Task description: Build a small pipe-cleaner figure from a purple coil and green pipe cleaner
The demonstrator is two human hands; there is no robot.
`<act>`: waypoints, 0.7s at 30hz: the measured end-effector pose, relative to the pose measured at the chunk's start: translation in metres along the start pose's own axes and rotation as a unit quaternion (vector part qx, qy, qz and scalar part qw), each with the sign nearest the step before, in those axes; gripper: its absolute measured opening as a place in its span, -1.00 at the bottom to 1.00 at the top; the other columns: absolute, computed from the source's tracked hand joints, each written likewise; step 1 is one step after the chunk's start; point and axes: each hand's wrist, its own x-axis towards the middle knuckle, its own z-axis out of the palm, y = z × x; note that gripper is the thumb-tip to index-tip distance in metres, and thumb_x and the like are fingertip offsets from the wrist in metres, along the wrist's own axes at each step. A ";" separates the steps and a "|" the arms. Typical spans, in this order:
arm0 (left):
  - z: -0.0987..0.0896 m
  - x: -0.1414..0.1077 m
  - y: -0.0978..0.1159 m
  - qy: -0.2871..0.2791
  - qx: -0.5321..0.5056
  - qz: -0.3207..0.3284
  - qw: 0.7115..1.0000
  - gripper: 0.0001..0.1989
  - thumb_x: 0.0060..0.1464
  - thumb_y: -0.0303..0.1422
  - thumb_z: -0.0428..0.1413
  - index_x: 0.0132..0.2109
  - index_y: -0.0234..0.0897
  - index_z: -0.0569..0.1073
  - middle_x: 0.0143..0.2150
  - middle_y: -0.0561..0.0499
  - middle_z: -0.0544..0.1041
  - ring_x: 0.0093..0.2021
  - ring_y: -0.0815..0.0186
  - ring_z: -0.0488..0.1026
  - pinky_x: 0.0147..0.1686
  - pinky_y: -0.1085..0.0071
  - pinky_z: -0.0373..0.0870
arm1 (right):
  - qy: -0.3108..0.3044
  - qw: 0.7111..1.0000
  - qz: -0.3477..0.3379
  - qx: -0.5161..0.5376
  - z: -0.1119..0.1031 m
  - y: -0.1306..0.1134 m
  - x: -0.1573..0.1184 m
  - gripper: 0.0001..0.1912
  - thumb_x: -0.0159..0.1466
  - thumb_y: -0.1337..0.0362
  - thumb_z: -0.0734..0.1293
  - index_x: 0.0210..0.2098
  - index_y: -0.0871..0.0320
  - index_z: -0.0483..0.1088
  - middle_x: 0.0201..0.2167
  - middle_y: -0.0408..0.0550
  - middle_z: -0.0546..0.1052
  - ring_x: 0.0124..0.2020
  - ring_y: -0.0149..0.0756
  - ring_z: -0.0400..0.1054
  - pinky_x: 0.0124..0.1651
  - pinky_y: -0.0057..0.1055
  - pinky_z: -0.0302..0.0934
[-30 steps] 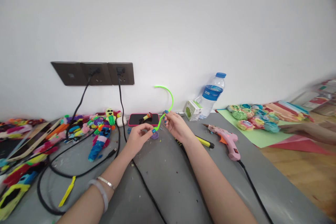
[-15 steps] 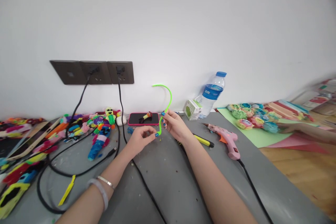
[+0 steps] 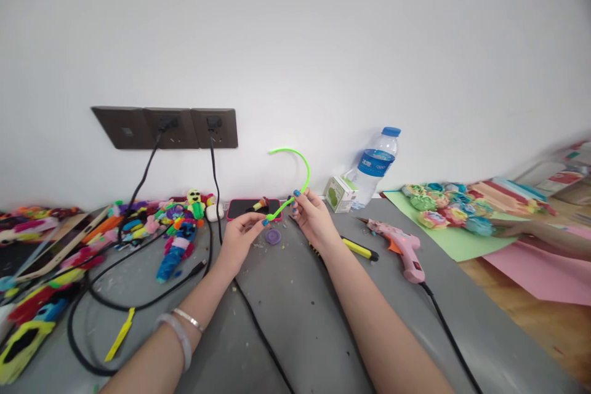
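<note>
A bright green pipe cleaner [image 3: 308, 172] is stretched between my hands above the table. Its lower end, with a small bend or bunch, is pinched in the thumb and fingers of my left hand [image 3: 239, 241]. My right hand [image 3: 313, 218] grips it further up, and the free end curves over to the left in front of the wall. Behind my left hand lies a phone with a pink edge [image 3: 236, 207], with a small figure [image 3: 258, 204] on top. Just below the pipe cleaner, a purple round piece [image 3: 273, 236] rests on the table.
Right of my arm lie a yellow cutter [image 3: 360, 249] and a pink glue gun [image 3: 405, 249]. A small box [image 3: 340, 194] and a water bottle [image 3: 376, 163] stand by the wall. Black cables [image 3: 258, 326] cross the table. Far right, another person's hand [image 3: 508, 227] touches paper flowers.
My left hand has moved slightly up and left, drawing the pipe cleaner's lower part straighter. The purple piece now shows. At the right, the pink paper by the other person has shifted.
</note>
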 end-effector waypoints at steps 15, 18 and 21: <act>0.000 0.000 0.001 0.010 -0.021 -0.015 1.000 -0.71 0.00 -0.15 0.19 -0.26 -0.31 0.57 -0.31 -0.10 0.60 -0.36 0.31 0.45 -0.40 0.46 0.31 | 0.030 0.999 -0.010 0.033 -0.003 -0.008 0.002 -0.56 -0.08 0.15 0.57 -0.51 0.13 0.22 -0.65 -0.33 0.36 -0.65 -0.60 0.21 -0.60 -0.68 0.17; 0.000 0.000 0.002 0.030 -0.043 -0.022 0.998 -0.73 -0.02 -0.17 0.20 -0.26 -0.29 0.54 -0.31 -0.05 0.57 -0.39 0.35 0.42 -0.43 0.49 0.29 | 0.034 0.999 0.000 0.035 -0.002 -0.008 0.002 -0.58 -0.06 0.16 0.57 -0.52 0.13 0.23 -0.65 -0.32 0.37 -0.65 -0.60 0.21 -0.61 -0.68 0.17; 0.000 0.001 0.002 0.031 -0.048 -0.022 0.998 -0.74 -0.02 -0.18 0.20 -0.26 -0.28 0.53 -0.33 -0.04 0.55 -0.39 0.35 0.41 -0.44 0.50 0.28 | 0.029 0.999 0.009 0.038 -0.002 -0.007 0.002 -0.60 -0.06 0.18 0.57 -0.51 0.13 0.26 -0.65 -0.31 0.38 -0.66 -0.60 0.21 -0.60 -0.68 0.18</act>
